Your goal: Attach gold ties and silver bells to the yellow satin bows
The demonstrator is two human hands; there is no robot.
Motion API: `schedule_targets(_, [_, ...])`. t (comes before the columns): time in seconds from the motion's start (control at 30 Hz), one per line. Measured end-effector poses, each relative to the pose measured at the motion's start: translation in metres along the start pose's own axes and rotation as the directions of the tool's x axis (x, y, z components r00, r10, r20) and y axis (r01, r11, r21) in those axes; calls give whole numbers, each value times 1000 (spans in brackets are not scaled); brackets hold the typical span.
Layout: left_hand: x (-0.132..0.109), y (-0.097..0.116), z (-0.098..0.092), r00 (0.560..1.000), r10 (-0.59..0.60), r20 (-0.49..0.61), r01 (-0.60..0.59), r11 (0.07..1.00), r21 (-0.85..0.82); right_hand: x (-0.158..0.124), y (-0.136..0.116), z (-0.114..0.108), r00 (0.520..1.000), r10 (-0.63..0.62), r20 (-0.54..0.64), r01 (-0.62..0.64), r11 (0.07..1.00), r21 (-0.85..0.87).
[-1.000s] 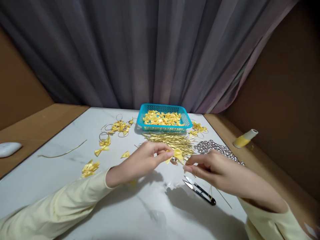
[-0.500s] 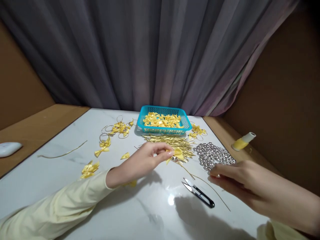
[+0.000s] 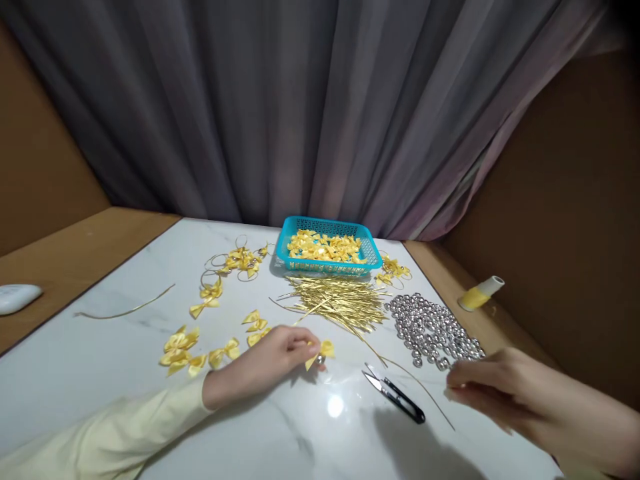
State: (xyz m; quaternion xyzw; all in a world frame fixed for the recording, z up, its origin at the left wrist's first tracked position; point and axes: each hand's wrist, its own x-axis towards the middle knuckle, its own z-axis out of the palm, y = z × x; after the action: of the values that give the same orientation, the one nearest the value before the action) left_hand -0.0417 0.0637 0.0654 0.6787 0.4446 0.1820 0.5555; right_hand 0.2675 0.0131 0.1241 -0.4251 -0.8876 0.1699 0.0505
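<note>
My left hand pinches a small yellow ribbon bow with a tiny silver bell under it, low over the white table. My right hand is at the right, fingers closed in a pinch near the edge of a heap of silver bells; what it holds is too small to make out. A thin gold wire lies on the table between the two hands. Black thread snips lie just left of the wire.
A teal basket of yellow bows stands at the back. In front of it lies a pile of gold wires. Loose bows and wired bows are scattered on the left. A yellow spool lies right; a white object left.
My left hand has drawn the bow down and toward me. My right hand let go near the bow and moved right, past the bells. The view tilted down slightly.
</note>
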Motion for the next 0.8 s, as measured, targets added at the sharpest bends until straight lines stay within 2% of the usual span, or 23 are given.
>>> schedule_targets(0.03, [-4,-8,1,1000,-13,1,13,1000,10,8,1,6,996,8,92,-10,1000,25])
schedule_targets(0.1, [-11,-22,4,998,10,-67,-6,998,60,27,4,20,984,35,174,-58,990,129])
schedule_targets(0.2, [-16,-36,8,988,52,-147,-33,991,131,59,10,42,986,67,151,-108,954,280])
schedule_targets(0.23, [-17,-39,9,983,106,-150,-86,987,134,69,12,49,988,71,137,-110,947,301])
schedule_targets(0.3, [-17,-44,11,964,226,-139,-202,965,167,86,14,62,992,100,79,-121,936,330])
schedule_targets(0.37, [-18,-49,13,947,297,-125,-260,932,252,100,16,74,984,170,-50,-144,934,328])
schedule_targets(0.47, [-19,-55,13,931,345,-118,-283,888,364,114,17,95,918,283,-277,-202,937,286])
schedule_targets(0.53, [-20,-58,14,924,366,-112,-294,868,401,119,17,109,881,292,-371,-205,945,256])
schedule_targets(0.67, [-22,-59,14,905,404,-130,-313,842,440,124,17,130,861,254,-440,-176,962,211])
schedule_targets(0.8, [-27,-60,17,891,429,-149,-309,813,494,123,16,137,842,278,-462,-197,956,216])
